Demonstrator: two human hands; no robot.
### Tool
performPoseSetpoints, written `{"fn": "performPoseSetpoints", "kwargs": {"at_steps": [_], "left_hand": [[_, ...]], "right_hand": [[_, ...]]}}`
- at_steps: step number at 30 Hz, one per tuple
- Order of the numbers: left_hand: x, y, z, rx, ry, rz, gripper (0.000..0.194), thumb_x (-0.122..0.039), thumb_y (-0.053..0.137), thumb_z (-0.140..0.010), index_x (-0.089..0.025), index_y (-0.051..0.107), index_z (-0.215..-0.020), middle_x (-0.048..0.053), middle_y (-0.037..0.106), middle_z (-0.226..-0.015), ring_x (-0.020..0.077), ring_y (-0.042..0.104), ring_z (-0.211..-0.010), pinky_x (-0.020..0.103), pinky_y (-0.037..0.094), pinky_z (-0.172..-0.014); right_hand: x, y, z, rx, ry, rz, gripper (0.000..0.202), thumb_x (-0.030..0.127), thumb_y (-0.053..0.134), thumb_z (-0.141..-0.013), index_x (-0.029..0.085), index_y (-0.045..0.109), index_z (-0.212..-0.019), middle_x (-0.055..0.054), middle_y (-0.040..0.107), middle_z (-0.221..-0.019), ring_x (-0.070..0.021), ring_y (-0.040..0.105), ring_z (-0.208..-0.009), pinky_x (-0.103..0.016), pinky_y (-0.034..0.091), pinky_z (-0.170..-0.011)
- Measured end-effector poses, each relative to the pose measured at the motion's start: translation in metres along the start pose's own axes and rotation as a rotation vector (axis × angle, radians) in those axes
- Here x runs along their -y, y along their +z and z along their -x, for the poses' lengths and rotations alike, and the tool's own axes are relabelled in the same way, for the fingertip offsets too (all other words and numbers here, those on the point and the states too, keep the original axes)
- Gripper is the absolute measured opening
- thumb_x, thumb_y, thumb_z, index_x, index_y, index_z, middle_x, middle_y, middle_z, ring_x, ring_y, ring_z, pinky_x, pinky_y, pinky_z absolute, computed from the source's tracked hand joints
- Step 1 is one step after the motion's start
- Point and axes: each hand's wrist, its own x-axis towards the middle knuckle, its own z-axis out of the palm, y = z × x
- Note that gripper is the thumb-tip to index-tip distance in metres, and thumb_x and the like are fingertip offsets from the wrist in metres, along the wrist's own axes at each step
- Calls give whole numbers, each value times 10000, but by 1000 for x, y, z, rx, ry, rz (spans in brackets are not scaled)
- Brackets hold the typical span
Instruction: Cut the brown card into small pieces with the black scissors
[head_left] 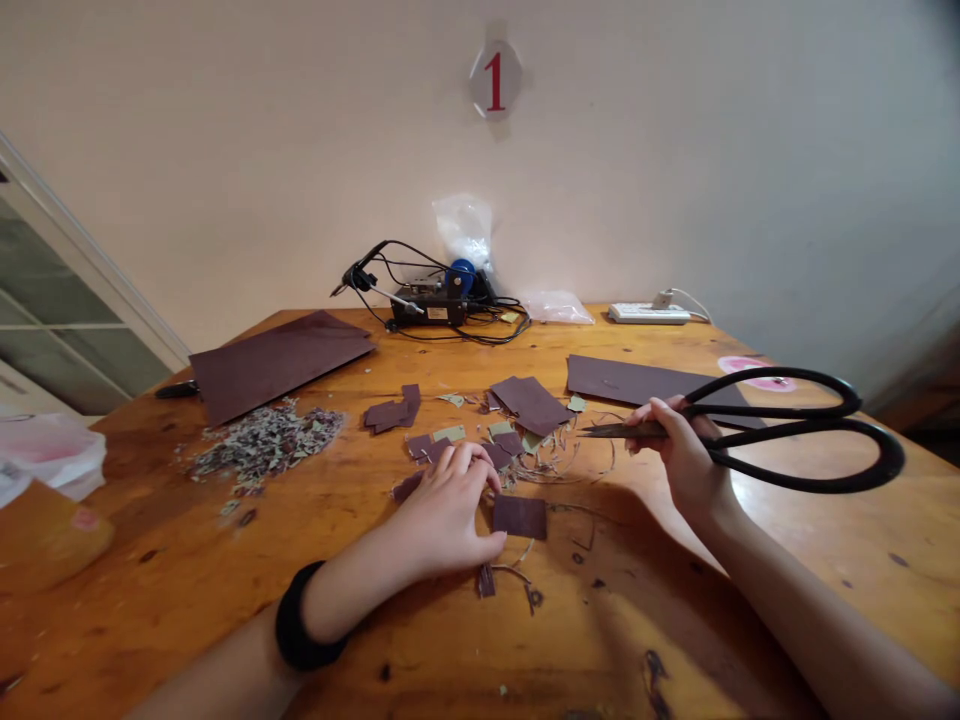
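Note:
My left hand [450, 515] rests low over the table, fingers curved and thumb apart. Just off its fingertips lies a small dark brown rectangle [521, 517], which looks like cut sandpaper; whether the hand touches it I cannot tell. Raised to the right, my right hand [686, 455] is closed round the blade end of large black scissors [787, 440]. Their blades are together, pointing left, and the big loop handles stick out to the right. Beyond my left hand lie several small cut pieces [506, 445], some with tan backs, among thin curly offcuts [551, 465].
Large brown sheets [281, 360] lie back left, beside a heap of shredded bits [270, 440]. A long brown strip [637, 378] is behind the scissors. Along the wall stand a soldering station [431, 305] with cables and a power strip [649, 313]. Plastic bags [52, 450] sit far left.

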Motion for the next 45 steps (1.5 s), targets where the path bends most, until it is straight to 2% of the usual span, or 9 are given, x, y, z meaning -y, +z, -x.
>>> {"fn": "performPoseSetpoints", "kwargs": {"at_steps": [8,13,17,20,25,28,34,38,45], "left_hand": [[0,-1,1,-55,101,164,165,-106,543,-704,-201,552,-839,39,563,-945,196,554,-923,337,466,-839],[6,-7,-8,-39,-67,396,63,-197,581,-737,-175,591,-796,21,622,-783,163,576,-716,286,456,-684],[7,-41,-21,-134,-176,658,181,-338,633,-715,-168,582,-754,11,615,-734,146,555,-657,259,426,-609],[-7,-80,-26,-195,-138,714,225,-369,653,-701,-170,584,-779,1,599,-737,136,541,-668,251,410,-614],[-34,-111,-22,-94,-41,713,232,-377,631,-715,-165,614,-807,-4,587,-706,127,521,-636,238,384,-575],[-38,-108,-22,-1,-61,623,188,-343,603,-723,-166,615,-787,-14,576,-660,123,508,-593,234,371,-541],[-36,-88,-32,138,-118,507,132,-275,558,-708,-165,617,-753,13,637,-731,156,570,-683,248,408,-607],[-35,-73,-40,145,-133,466,106,-266,556,-700,-165,586,-702,6,604,-692,155,549,-667,250,393,-602],[-37,-64,-43,204,-117,541,162,-334,560,-718,-178,539,-680,-27,528,-643,133,490,-618,238,357,-564]], "right_hand": [[2,0,-3,-25,11,14,227,339,681,-712,195,562,-582,20,620,-579,-129,577,-450,-246,474,-412],[5,2,-7,-72,41,34,269,389,714,-641,191,555,-549,20,621,-548,-121,563,-410,-240,469,-393],[2,1,-9,-112,67,-14,323,424,766,-578,198,537,-545,14,622,-553,-137,582,-456,-240,487,-400],[-2,-1,-10,-104,109,-60,315,426,774,-588,192,564,-565,16,617,-563,-126,575,-456,-230,483,-400],[-5,-2,-12,-91,124,-89,334,444,782,-591,190,567,-573,0,624,-573,-143,586,-488,-232,486,-404],[2,1,-8,-16,133,-97,326,437,774,-631,190,565,-594,9,613,-595,-124,559,-474,-223,467,-406],[11,8,15,385,149,23,303,474,627,-816,174,657,-849,-2,592,-636,-123,549,-483,-238,447,-421],[19,9,29,598,116,97,263,444,597,-851,199,630,-941,-2,614,-658,-136,589,-555,-252,501,-506],[42,18,37,547,213,190,287,476,676,-766,208,574,-750,2,626,-581,-131,575,-489,-247,479,-466]]}}
